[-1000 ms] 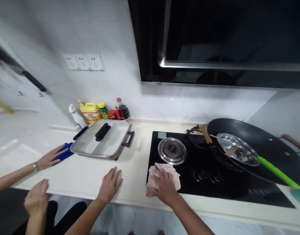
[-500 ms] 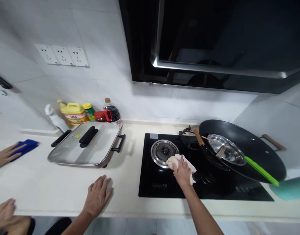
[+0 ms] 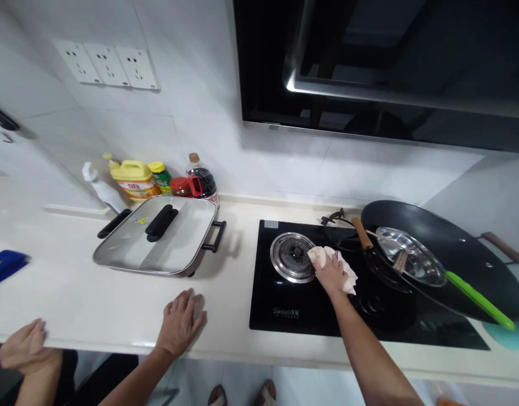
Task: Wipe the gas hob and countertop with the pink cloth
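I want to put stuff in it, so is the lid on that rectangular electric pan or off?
On. The lid lies flat across the pan, black handle up.

White tiled wall [image 3: 200, 101], cream countertop [image 3: 94, 304]

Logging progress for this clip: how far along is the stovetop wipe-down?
In hand: the right hand presses a cloth on the black cooktop beside the left burner. The left hand rests flat on the counter. The wok covers the right side, seemingly unwiped.
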`<action>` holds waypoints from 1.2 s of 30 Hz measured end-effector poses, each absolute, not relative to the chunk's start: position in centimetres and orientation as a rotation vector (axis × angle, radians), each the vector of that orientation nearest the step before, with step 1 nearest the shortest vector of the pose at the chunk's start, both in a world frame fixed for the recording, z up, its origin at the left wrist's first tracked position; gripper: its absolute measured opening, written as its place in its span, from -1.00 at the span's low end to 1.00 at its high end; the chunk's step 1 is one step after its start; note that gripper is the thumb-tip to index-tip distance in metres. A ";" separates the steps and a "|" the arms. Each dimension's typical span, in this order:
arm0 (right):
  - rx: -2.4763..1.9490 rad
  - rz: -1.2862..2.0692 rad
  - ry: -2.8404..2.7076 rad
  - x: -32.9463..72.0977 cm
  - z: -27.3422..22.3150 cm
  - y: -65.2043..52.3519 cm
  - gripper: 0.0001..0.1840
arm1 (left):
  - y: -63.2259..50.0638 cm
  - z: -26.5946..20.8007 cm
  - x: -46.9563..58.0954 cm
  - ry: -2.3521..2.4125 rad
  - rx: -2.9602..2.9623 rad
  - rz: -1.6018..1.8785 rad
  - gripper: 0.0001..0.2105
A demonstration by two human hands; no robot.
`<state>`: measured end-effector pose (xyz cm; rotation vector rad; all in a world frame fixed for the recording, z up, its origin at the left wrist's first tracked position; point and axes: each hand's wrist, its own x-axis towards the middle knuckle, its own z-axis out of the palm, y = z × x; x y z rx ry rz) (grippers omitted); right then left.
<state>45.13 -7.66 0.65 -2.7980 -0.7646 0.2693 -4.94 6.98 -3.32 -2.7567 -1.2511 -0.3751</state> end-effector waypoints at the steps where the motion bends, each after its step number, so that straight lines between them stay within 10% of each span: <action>1: -2.804 0.245 -0.783 43.2 0.4 -8.4 -0.24 | 7.0 -3.4 -5.0 -1.251 -2.764 -0.385 -0.57; 13: -2.054 0.514 -1.757 20.5 1.0 -9.4 -0.18 | 7.8 -4.0 -5.2 -1.213 -2.747 -0.452 -0.58; 25: -2.401 -0.033 -1.334 35.9 -2.8 -23.5 -0.55 | 8.0 -3.2 -5.0 -1.304 -2.801 -0.387 -0.52; 36: -2.908 -0.022 -0.455 48.8 -3.3 -32.4 -0.28 | 7.8 -2.9 -4.6 -1.344 -2.799 -0.384 -0.54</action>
